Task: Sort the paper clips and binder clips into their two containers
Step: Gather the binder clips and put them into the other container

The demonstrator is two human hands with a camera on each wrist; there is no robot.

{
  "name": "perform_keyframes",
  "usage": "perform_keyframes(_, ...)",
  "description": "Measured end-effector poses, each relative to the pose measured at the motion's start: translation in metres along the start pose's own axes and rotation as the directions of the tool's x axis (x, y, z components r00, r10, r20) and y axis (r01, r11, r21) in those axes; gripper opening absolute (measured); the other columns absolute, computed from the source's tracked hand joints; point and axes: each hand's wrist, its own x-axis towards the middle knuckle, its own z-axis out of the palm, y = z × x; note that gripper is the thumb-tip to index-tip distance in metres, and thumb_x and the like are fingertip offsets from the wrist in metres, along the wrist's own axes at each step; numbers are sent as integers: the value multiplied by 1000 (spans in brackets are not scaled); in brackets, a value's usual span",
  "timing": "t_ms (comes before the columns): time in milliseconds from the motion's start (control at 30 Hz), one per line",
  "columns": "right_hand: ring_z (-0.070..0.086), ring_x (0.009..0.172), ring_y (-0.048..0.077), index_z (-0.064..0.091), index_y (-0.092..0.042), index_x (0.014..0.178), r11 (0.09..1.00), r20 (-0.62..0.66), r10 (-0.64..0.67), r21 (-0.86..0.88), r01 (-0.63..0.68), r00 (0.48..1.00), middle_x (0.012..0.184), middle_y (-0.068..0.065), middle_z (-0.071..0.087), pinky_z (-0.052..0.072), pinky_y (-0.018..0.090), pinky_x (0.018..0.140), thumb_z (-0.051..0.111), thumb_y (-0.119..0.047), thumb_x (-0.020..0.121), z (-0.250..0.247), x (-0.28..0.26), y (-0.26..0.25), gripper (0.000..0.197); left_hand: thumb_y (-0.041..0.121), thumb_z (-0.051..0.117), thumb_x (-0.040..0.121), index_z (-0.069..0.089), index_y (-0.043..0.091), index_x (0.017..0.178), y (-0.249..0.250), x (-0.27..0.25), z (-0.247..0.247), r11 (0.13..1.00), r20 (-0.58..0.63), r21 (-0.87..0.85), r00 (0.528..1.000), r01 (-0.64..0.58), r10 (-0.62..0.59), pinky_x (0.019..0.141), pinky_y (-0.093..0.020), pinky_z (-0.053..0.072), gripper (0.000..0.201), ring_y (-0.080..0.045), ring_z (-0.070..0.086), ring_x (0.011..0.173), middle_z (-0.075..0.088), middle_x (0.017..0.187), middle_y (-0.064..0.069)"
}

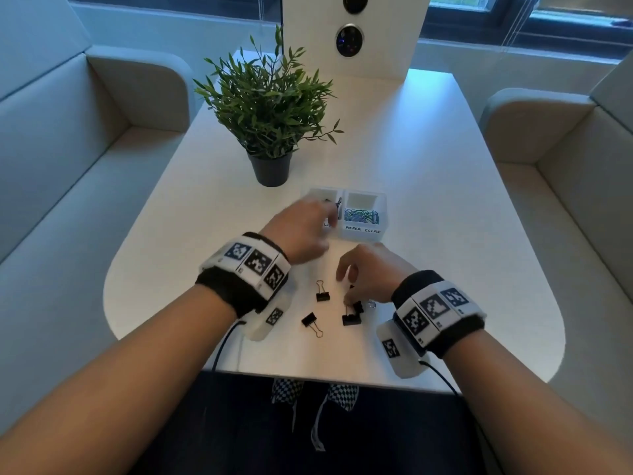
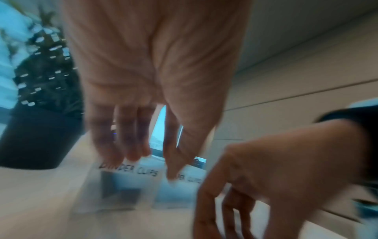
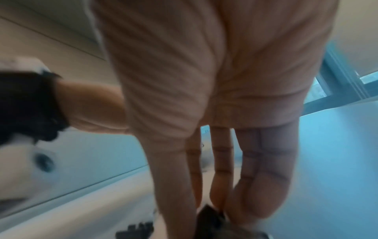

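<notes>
Two clear containers stand side by side mid-table: the binder clip container point(image 1: 322, 195) on the left and the one labelled PAPER CLIPS point(image 1: 363, 230), filled with blue-green paper clips point(image 1: 361, 216). My left hand point(image 1: 330, 214) hovers at the front of the binder clip container point(image 2: 126, 186), fingers straight and nothing visible in them. My right hand point(image 1: 347, 296) reaches down near the table's front and pinches a black binder clip point(image 3: 210, 216) in a small cluster point(image 1: 351, 318). Two more binder clips point(image 1: 322, 295) point(image 1: 309, 319) lie loose to its left.
A potted green plant point(image 1: 270, 108) stands behind the containers to the left. A white pillar with round dials point(image 1: 349, 39) closes the table's far end. Beige sofas point(image 1: 68, 149) flank both sides. A small silver object point(image 1: 372, 304) lies by my right wrist.
</notes>
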Motion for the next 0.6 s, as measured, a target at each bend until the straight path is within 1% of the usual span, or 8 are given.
perform_keyframes(67,55,80,13,70,-20,89,1000,-45,-9,-2,8,999,87,-3,58,44,21,67,80,-15,69,4,3,0,23,24,69,79,57,22,111,5,-16,6,996,221,72,974,-57,40,81,-24,39,34,-17,51,103,48,112,1)
perform_keyframes(133,56,79,14,72,-18,87,1000,-79,-21,-8,20,997,84,-3,59,46,22,67,76,-11,69,4,5,0,20,29,72,78,58,22,112,9,-26,15,992,337,85,940,-88,55,79,-23,38,38,-14,49,96,48,105,4)
perform_keyframes(233,53,67,8,72,-14,90,998,-183,-50,19,54,982,70,-10,52,35,9,56,72,-6,75,-9,5,-4,17,31,72,77,62,20,109,9,-31,30,992,319,82,945,-100,70,75,-23,38,35,-16,51,94,47,102,3)
perform_keyframes(333,53,64,2,72,-10,91,985,-386,-63,125,120,920,74,-6,58,37,5,60,71,-9,79,-30,14,-16,12,20,65,80,66,17,96,4,-33,38,995,250,61,966,-85,67,68,-23,36,16,-16,51,86,43,94,4)
perform_keyframes(400,59,72,10,73,-12,89,966,-508,-37,201,160,861,81,-1,64,46,12,68,70,-12,80,-41,25,-27,9,14,62,79,67,16,85,2,-34,40,997,219,33,974,-64,55,62,-22,37,8,-18,53,79,46,91,4)
perform_keyframes(467,64,77,14,73,-14,88,928,-558,44,330,173,829,87,1,67,52,20,73,71,-14,80,-48,39,-35,8,15,63,76,67,15,81,0,-36,41,997,207,34,977,-64,55,60,-22,39,7,-18,54,76,49,92,3)
perform_keyframes(533,67,83,15,72,-16,93,890,-548,123,430,152,827,96,1,69,55,25,78,72,-19,79,-49,49,-35,15,18,65,74,68,15,81,-2,-39,39,999,199,15,979,-50,46,64,-26,46,8,-18,56,78,54,97,2)
perform_keyframes(600,66,86,16,71,-16,97,891,-552,154,437,127,820,97,1,69,55,28,81,72,-21,78,-45,52,-30,20,21,67,75,69,15,83,-5,-39,28,999,152,-28,987,-47,51,73,-30,51,10,-16,56,82,58,99,1)
